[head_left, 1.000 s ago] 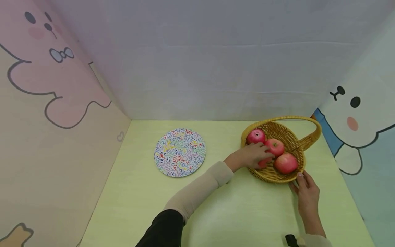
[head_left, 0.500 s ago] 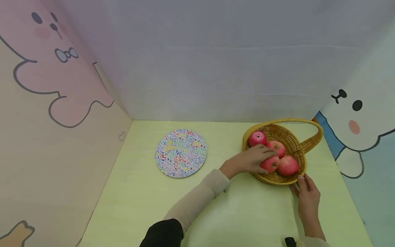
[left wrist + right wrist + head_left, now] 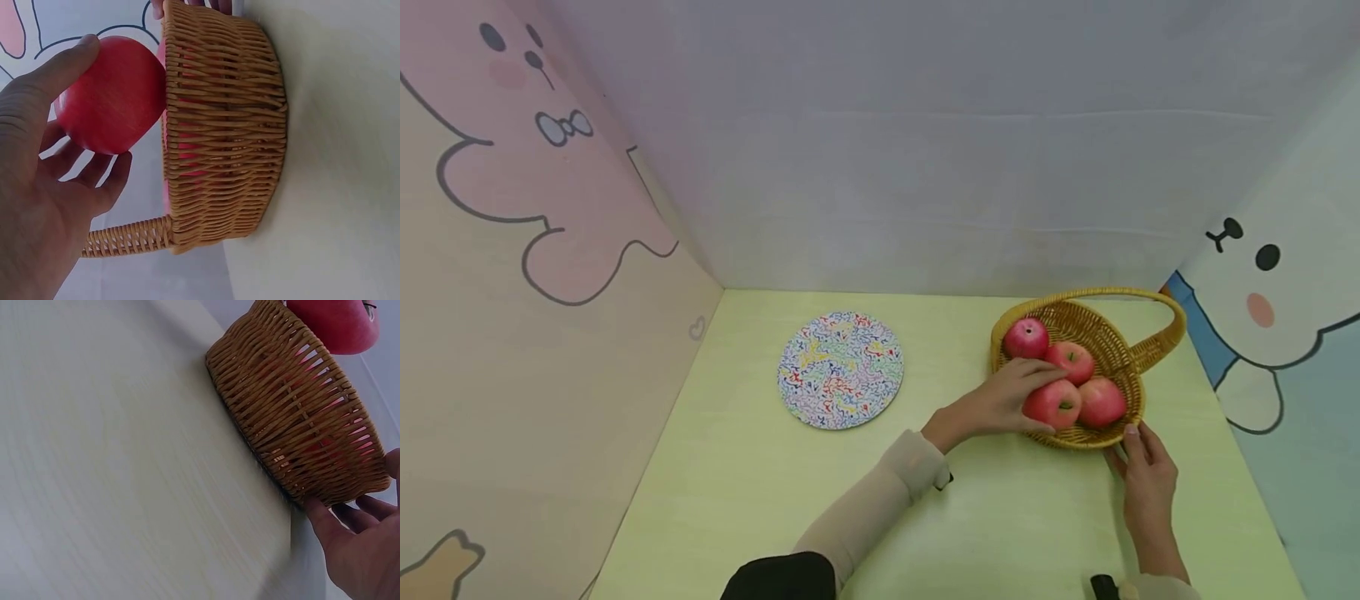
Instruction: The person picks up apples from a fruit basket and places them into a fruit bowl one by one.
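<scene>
My left hand (image 3: 992, 402) grips a red apple (image 3: 1051, 406) between thumb and fingers. In the left wrist view this apple (image 3: 115, 94) is up at the rim of the wicker basket (image 3: 225, 131), outside its woven wall. Three more apples lie in the basket (image 3: 1093, 321): one at the back left (image 3: 1026, 337), another in the middle (image 3: 1071, 361), the third at the front right (image 3: 1103, 402). My right hand (image 3: 1150, 475) holds the basket's front right side, thumb at the rim; the right wrist view shows its fingers (image 3: 372, 507) against the lower weave.
A round board with a multicoloured squiggle pattern (image 3: 840, 371) lies on the pale yellow-green table (image 3: 715, 500), left of the basket. The basket's arched handle (image 3: 1157, 342) leans to the back right. A grey back wall (image 3: 880, 167) and printed side panels enclose the table.
My left hand has taken hold of the front left apple and raised it out of the basket's bowl, toward me. My right hand stays at the basket's side.
</scene>
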Demonstrator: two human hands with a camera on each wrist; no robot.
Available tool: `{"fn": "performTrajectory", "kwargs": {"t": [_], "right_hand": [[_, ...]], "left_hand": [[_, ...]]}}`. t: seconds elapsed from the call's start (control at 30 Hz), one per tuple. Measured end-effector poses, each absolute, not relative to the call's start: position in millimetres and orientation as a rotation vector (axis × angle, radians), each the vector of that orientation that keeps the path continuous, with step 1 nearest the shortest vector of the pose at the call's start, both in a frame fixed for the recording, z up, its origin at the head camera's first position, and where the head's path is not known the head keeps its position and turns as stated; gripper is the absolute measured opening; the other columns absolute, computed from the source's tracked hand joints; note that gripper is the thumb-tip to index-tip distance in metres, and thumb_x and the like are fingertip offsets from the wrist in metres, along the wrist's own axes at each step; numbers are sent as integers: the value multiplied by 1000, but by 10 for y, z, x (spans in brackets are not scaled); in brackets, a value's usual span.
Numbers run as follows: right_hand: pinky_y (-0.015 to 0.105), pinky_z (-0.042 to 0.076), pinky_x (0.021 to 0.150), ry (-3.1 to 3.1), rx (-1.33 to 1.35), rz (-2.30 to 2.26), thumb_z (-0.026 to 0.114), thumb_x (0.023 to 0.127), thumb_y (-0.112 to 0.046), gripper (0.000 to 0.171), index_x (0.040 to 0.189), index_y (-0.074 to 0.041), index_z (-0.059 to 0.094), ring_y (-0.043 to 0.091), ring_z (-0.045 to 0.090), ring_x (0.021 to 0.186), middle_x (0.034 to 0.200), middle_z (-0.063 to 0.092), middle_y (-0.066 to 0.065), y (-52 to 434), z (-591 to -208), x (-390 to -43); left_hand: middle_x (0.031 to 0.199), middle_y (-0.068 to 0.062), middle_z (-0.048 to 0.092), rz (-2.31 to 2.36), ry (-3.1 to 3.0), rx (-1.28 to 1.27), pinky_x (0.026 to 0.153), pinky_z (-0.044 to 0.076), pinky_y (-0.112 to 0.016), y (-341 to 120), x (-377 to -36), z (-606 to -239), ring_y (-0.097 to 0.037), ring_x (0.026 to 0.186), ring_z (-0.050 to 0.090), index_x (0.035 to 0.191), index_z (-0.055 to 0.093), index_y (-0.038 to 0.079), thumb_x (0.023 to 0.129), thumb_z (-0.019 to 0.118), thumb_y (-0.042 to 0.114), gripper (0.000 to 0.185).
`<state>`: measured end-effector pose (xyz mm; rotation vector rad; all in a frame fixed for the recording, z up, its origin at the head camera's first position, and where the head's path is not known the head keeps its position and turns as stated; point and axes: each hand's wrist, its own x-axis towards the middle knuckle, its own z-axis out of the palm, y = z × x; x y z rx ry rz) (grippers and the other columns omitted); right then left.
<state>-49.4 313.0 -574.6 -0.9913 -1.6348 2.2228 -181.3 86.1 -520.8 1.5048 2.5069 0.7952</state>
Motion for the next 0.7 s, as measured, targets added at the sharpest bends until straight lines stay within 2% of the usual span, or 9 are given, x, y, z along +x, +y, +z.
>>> {"fn": "performTrajectory", "kwargs": {"t": [0.13,0.33,0.57,0.7], "right_hand": [[11,59,77,-1620,-982,2221,56,107,-29,61,161,-8,38,-13,66,103,140,56,-9,3123,-5748,-503],[11,59,77,-1643,-990,2209,55,107,-31,62,162,-9,37,-13,65,103,147,54,-4,3131,-5749,-518],[11,59,77,-1607,-977,2230,57,106,-31,63,161,-8,39,-11,66,104,133,60,-12,3133,-5750,-508],[11,59,78,-1615,-981,2229,57,105,-33,65,162,-7,37,-12,66,103,134,59,-12,3127,-5756,-503]], "left_hand": [[153,0,51,871,2488,1457,119,36,-20,805,-1754,-5212,-17,142,43,155,49,15,87,84,45,82],[151,0,51,974,2458,1412,114,39,-16,719,-1717,-5191,-15,140,46,152,52,17,86,86,43,79],[160,-2,48,1047,2413,1402,120,37,-18,633,-1680,-5196,-12,150,42,155,48,15,89,83,40,79],[161,-2,50,1052,2424,1413,124,33,-19,568,-1625,-5211,-12,151,43,156,47,13,90,83,38,80]]}}
